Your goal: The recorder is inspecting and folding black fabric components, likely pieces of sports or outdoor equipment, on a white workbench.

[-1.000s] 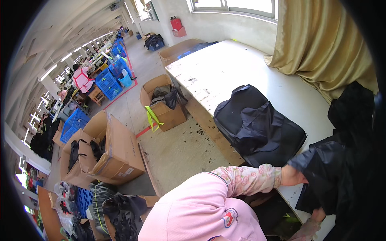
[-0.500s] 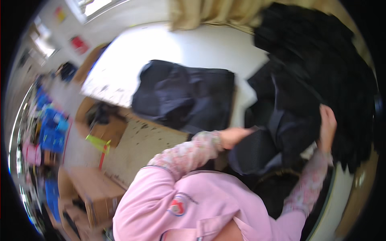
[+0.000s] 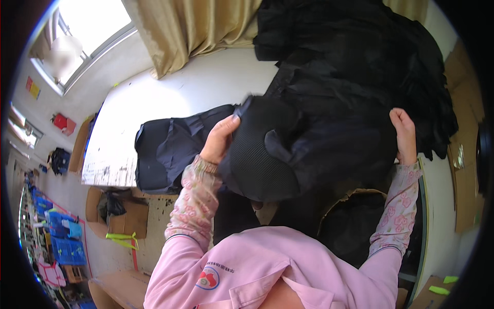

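Note:
A black fabric piece with a finely ribbed panel is stretched between my two hands above the table's front edge. My left hand pinches its left edge, the thumb on top. On the far side, my right hand is closed on the dark cloth at its right end; where this piece stops and the cloth behind begins is hard to make out. Partly behind my left hand, a flat stack of black fabric lies on the white table. A large heap of black fabric covers the table's back right.
Beige curtains hang behind the table. Below its front edge, near my right arm, stands an open container with dark contents. A cardboard box holding a black bag sits on the floor at left. Cardboard leans at the right.
My left hand has moved left and away from my body, lifting and spreading the fabric piece. My right hand stays at the right side. The view has shifted, showing more window and curtain.

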Motion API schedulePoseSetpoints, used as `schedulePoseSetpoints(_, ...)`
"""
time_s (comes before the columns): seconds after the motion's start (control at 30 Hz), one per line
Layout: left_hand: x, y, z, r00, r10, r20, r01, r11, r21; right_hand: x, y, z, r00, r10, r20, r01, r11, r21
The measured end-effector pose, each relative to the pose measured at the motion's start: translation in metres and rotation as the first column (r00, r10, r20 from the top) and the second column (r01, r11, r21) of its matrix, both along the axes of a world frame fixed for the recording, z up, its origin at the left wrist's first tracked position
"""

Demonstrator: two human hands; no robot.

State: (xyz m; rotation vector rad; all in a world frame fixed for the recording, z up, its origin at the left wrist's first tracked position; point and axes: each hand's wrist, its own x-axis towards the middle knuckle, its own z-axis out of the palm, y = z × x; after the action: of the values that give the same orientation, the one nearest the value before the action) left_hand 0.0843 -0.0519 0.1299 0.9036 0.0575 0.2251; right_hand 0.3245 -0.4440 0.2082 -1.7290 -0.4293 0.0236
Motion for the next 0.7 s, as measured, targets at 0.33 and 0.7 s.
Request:
schedulePoseSetpoints(0.33, 0.063, -0.08, 0.166, 0.713, -0.331, 0.618, -0.684, -0.135, 0.717, -0.079, 0.096, 0.107, 0.594, 0.725, 0.348, -0.61, 0.688, -0.394)
schedulePoseSetpoints(0.7, 0.089, -0.053, 0.205, 0.892, -0.305, 0.334, -0.41, -0.232, 0.882, -0.045, 0.007, 0.05, 0.643, 0.177, 0.745, 0.033, 0.966, -0.257)
